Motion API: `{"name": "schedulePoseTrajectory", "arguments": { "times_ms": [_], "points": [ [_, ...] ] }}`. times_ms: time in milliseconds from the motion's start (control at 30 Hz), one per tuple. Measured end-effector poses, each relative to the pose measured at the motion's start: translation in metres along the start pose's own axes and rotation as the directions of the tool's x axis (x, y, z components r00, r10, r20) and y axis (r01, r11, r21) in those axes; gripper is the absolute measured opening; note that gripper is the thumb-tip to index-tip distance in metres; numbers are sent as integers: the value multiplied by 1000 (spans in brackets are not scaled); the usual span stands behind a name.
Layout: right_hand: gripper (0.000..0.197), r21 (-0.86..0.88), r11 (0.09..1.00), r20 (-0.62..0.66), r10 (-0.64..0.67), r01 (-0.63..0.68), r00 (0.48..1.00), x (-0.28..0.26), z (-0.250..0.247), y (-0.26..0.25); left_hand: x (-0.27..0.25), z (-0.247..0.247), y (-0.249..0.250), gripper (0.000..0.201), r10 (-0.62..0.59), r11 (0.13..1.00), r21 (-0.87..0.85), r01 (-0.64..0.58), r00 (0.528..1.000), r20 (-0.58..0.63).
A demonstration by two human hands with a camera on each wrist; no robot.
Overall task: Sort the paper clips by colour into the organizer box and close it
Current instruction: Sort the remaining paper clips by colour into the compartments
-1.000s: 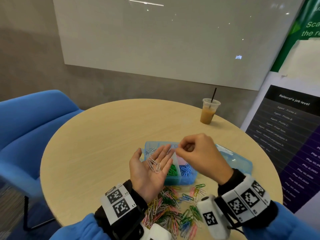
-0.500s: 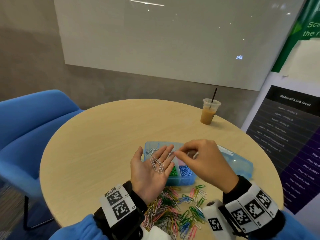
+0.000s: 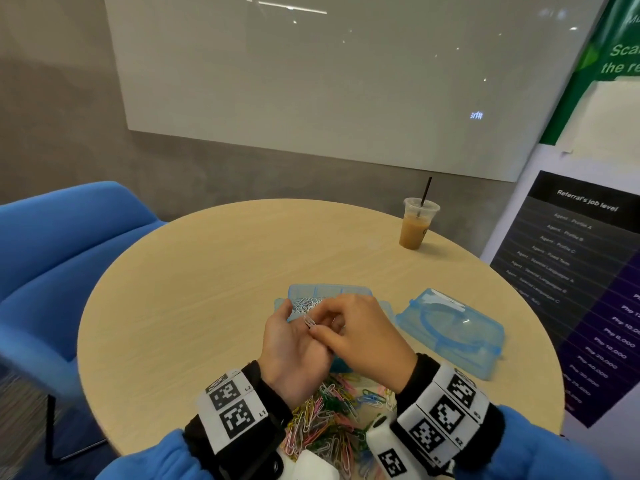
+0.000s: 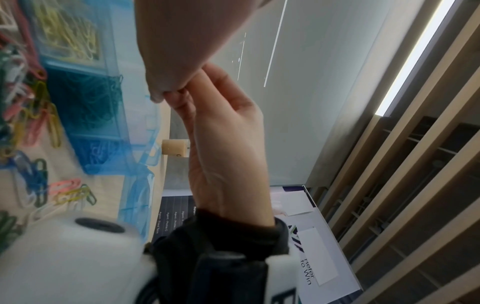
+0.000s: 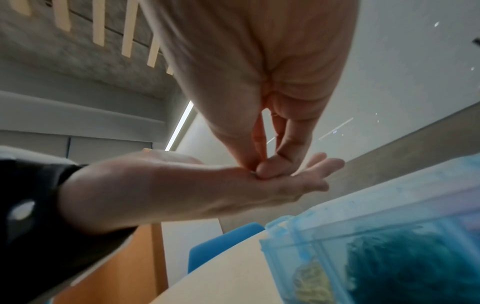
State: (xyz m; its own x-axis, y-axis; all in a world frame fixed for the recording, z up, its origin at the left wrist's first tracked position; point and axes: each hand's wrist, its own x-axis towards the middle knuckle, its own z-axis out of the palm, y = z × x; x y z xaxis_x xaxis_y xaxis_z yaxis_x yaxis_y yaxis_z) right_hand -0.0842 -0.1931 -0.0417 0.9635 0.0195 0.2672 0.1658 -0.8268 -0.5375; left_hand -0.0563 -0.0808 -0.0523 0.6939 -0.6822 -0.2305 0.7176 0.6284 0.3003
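My left hand (image 3: 292, 341) lies palm up over the near edge of the open blue organizer box (image 3: 329, 292), its fingers fairly straight. A few white paper clips (image 3: 309, 320) rest on that palm. My right hand (image 3: 320, 330) reaches across and pinches these clips between thumb and forefinger; the right wrist view shows the pinch (image 5: 257, 171) pressed on the left palm (image 5: 233, 185). White clips fill the box's far left compartment (image 3: 306, 303). In the left wrist view the box (image 4: 85, 102) holds yellow, green and blue clips. A mixed pile of loose clips (image 3: 329, 414) lies between my wrists.
The box's blue lid (image 3: 450, 329) lies upside down to the right of the box. An iced drink cup (image 3: 415, 226) with a straw stands at the table's far right. A blue chair (image 3: 62, 258) is at the left. The round table's edge (image 3: 104, 393) runs close by.
My right hand came back from over the box to my left palm and took hold of the white clips there. My left hand stayed palm up.
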Motion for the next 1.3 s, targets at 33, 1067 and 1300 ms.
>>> {"name": "schedulePoseTrajectory", "arguments": {
  "times_ms": [33, 1067, 1300],
  "points": [
    [11, -15, 1000, 14, 0, 0, 1000, 3, 0, 0, 0, 1, 1, 76, 1, 1000, -13, 0, 1000, 6],
    [32, -99, 962, 59, 260, -254, 964, 47, -22, 28, 5, 2, 43, 38, 325, 848, 461, -261, 944, -64],
    [20, -157, 979, 157, 151, -127, 976, -4, -55, 27, -14, 19, 38, 26, 333, 346, 896, -278, 929, 160]
  ]
}}
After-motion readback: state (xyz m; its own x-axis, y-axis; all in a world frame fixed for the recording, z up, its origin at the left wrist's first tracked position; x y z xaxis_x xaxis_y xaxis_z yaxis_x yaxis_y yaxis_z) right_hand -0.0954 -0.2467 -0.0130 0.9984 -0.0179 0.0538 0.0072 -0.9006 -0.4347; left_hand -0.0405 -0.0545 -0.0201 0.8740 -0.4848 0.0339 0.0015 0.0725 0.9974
